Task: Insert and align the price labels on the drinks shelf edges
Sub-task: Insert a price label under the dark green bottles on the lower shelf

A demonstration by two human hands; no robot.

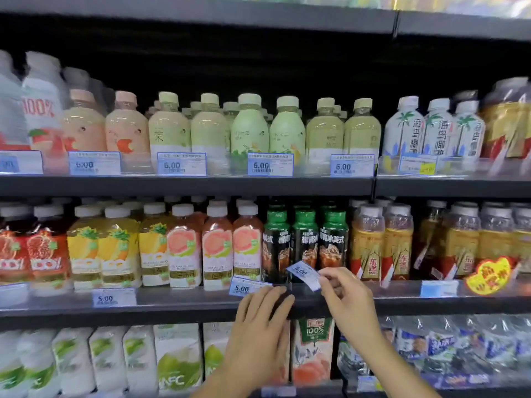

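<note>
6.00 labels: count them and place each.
5. Four on the upper shelf edge: first, second, third, fourth. The fifth is pinched by the right hand. Blurred labels elsewhere may match.

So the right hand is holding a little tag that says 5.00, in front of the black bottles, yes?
Not quite. The head view shows the tag pinched in the right hand says 6.00, not 5.00. It is in front of the black bottles. The 5.00 tag sits on the shelf edge by the left hand.
</note>
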